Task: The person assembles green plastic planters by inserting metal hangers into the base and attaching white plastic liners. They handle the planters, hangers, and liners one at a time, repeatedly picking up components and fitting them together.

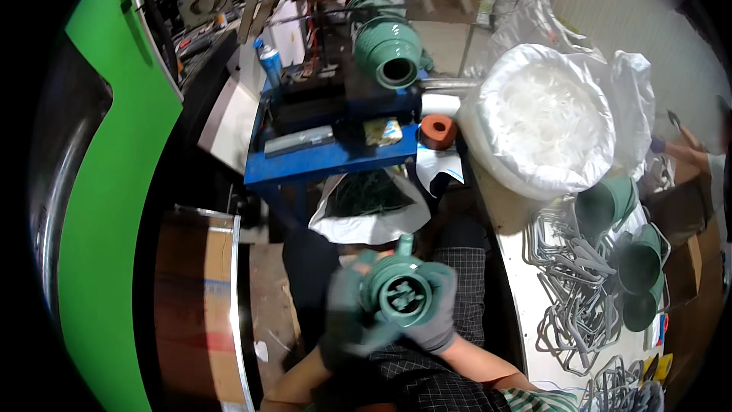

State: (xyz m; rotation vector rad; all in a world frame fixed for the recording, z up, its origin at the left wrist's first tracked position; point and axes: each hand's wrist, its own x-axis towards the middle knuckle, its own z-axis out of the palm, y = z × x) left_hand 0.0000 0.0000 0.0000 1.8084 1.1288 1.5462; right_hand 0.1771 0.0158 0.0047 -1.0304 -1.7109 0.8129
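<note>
While the right hand [435, 305], gloved in grey, wraps the right side of a green pot [392, 267], its fingers bent and holding the wall, the left hand [345, 307] lies blurred against the opposite side; whether its fingers grip or merely touch, cannot tell. Pot position: above the lap, on the near side of the blue bench [335, 171], apart from it. Mouth faces up, small green pieces [404, 295] inside; a short tube projects toward the bench.

On the bench: a second green vessel [387, 42] toward the back, dark mouth facing the wearer; a blue can [269, 61] at the left edge; a grey bar [299, 140] near the front edge. At the bench's right front corner: an orange roll [450, 136]. Below the bench front: a white bag [366, 231] with dark shreds. Right of the bench: a large sack [482, 141] of white material; nearer than the sack, grey wire loops [572, 297] beside green cups [639, 265]. Left and nearer than the bench: a carton [183, 313].
</note>
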